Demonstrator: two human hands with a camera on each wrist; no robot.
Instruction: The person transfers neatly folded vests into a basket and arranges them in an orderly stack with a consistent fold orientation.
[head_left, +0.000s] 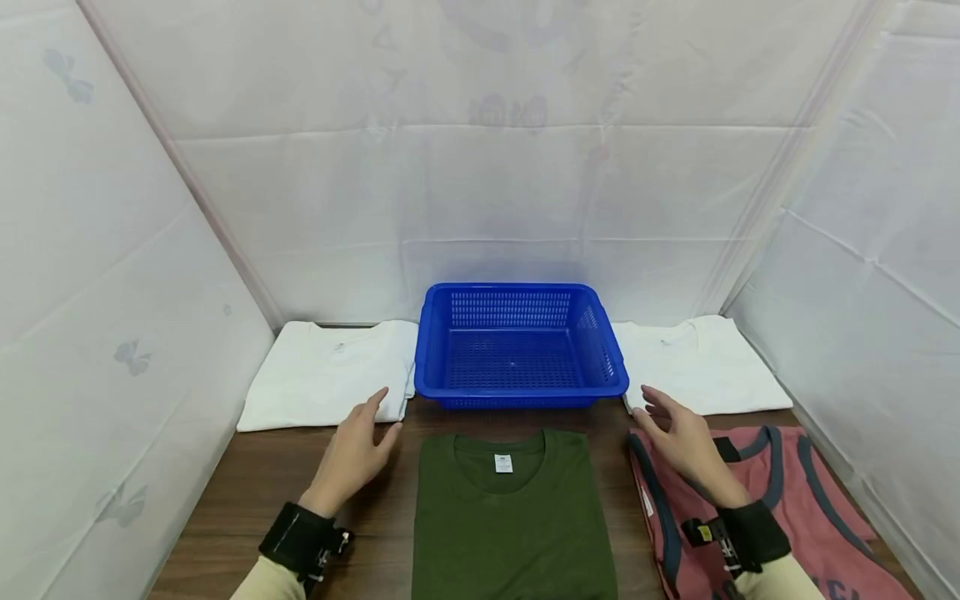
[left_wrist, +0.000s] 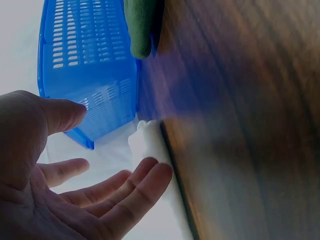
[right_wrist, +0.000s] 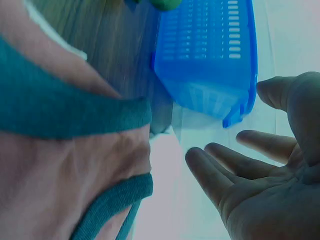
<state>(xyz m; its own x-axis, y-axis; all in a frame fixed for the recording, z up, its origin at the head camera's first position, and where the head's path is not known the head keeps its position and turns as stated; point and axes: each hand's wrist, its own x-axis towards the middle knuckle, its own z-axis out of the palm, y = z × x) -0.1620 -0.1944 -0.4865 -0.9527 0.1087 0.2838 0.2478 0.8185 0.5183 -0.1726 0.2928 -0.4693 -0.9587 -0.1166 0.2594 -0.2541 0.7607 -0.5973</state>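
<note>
A blue plastic basket with slotted walls stands at the back middle of the table, nothing inside it. In front of it lies a folded dark green T-shirt with a white neck label. My left hand, fingers spread and holding nothing, is near the front edge of a folded white T-shirt left of the basket. On the other side, my right hand hovers with relaxed fingers over the top of a folded pink shirt with grey trim. Its fingertips overlap a second folded white T-shirt in the head view.
White cloth walls enclose the brown wooden table at the back and on both sides. Each wrist wears a black strap with a small camera. The basket's back rim is close to the rear cloth.
</note>
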